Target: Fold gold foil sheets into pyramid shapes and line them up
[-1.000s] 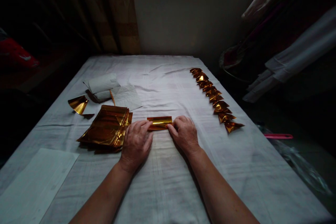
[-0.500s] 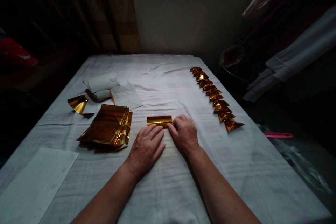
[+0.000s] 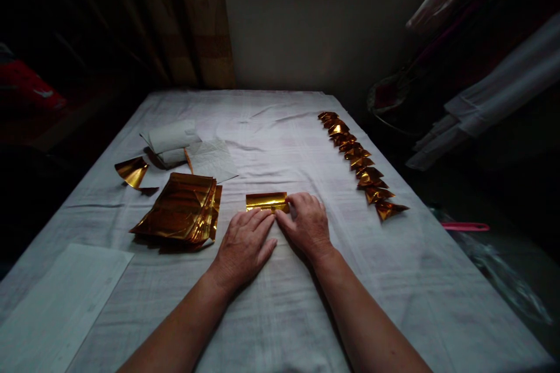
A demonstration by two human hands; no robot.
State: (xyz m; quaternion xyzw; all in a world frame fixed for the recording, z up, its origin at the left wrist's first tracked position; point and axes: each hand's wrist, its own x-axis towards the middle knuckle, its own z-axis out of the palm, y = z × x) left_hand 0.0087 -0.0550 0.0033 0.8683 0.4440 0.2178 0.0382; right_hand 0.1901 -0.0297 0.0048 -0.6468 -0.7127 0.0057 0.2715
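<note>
A narrow piece of folded gold foil paper [image 3: 266,200] lies flat on the cloth in front of me, with a crease running along its length. My left hand [image 3: 245,240] lies palm down, fingers stretched together, their tips on the foil paper's near edge. Bent around the right end of the foil paper is my right hand [image 3: 308,222], its thumb at the near edge and its index finger at the far right corner. To the left of my left hand is a stack of gold foil sheets [image 3: 177,207].
A row of folded gold foil pieces [image 3: 359,162] runs along the right side of the cloth-covered table [image 3: 280,315]. At the left are a curled foil sheet [image 3: 132,173], rolled pale paper [image 3: 168,137] and a white sheet [image 3: 65,297]. A pink handle [image 3: 466,226] shows beyond the right edge.
My right thumb has slid left along the near edge towards my left fingertips, and the right index finger now reaches the foil paper's far corner. My left hand stays almost still.
</note>
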